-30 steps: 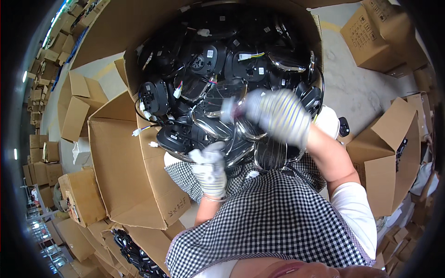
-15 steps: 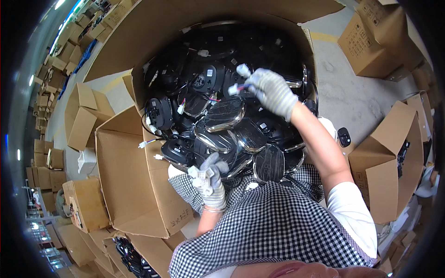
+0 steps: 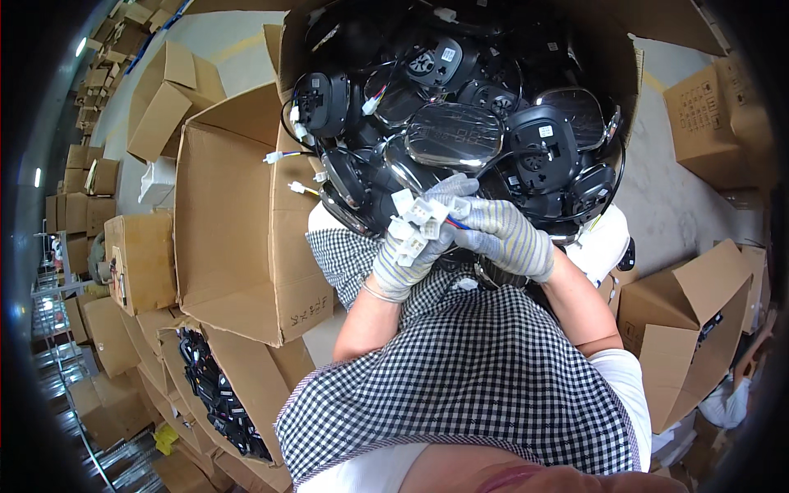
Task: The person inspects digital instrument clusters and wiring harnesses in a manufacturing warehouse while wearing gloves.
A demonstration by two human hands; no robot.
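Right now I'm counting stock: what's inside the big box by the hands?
The big box holds piled black plastic units with white plugs and wires. What lies beneath is covered; the left hand and right hand hide some too.

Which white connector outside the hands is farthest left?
The white connector sticking out leftward on wires, just above another loose connector; all others visible lie farther right.

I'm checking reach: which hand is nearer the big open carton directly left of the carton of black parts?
Left. The left hand is right of the big open carton, holding white connectors; the right hand is farther right.
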